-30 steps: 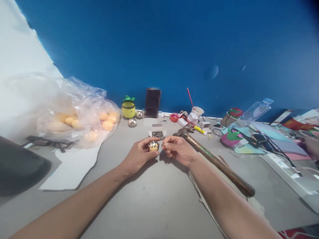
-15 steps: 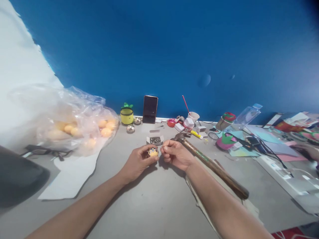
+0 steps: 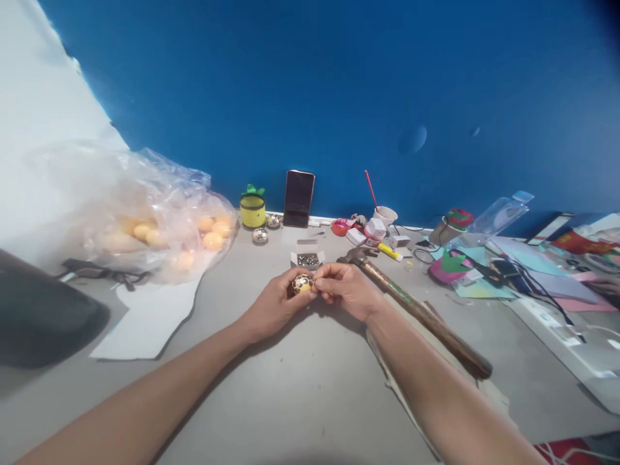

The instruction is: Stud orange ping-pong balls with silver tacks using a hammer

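Note:
My left hand [image 3: 275, 301] is closed round a small yellow ball [image 3: 303, 284] studded with shiny, round metal heads. Thumb and fingers grip its left side and underside. My right hand [image 3: 345, 289] is pinched, its fingertips against the ball's right side; whatever lies between them is too small to make out. Just behind the ball stands an open little box [image 3: 307, 260] filled with shiny metal tacks. Two balls covered in the same silvery heads, a nearer one [image 3: 260, 236] and a farther one [image 3: 274, 221], rest near the wall.
A claw hammer [image 3: 421, 313] lies right of my right forearm. On the left are a clear bag [image 3: 159, 226] of orange balls and white paper [image 3: 145, 329]. A phone [image 3: 298, 199] leans on the wall beside a yellow pot [image 3: 252, 210]. Coloured papers and a power strip [image 3: 566, 342] sit right.
My right hand has come left to the ball, so its fingertips now touch it. The ball has turned in my left hand, showing more metal heads. The camera view has shifted slightly.

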Demonstrator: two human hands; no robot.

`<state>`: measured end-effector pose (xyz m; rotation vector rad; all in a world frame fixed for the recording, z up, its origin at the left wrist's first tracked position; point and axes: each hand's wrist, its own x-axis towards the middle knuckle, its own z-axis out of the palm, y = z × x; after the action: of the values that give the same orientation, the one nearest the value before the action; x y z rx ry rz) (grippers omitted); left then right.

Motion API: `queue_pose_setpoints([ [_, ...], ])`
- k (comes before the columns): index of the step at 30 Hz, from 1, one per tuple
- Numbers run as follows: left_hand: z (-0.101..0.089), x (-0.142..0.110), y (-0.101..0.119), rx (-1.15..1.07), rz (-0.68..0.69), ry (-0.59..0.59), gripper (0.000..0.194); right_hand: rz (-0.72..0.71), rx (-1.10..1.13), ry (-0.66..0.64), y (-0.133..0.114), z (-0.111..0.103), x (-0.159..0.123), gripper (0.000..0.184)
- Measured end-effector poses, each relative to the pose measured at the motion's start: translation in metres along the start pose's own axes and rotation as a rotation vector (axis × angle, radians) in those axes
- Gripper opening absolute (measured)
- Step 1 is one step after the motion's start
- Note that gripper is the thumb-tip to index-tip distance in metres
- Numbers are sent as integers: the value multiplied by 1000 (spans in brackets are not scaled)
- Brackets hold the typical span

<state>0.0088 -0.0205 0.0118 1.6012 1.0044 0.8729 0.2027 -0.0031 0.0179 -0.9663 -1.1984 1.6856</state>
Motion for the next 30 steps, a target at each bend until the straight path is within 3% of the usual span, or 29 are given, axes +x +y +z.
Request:
queue_pose_setpoints([
  [10, 1, -1, 0, 3, 54, -84, 30, -15, -101, -42, 3, -8, 0, 28],
  [21, 7, -2, 1, 223, 5, 41, 16, -52, -261, -67, -1, -2, -4, 24],
  [30, 8, -2, -3, 295, -8, 41, 13, -29, -306, -55, -3, 1, -6, 21],
])
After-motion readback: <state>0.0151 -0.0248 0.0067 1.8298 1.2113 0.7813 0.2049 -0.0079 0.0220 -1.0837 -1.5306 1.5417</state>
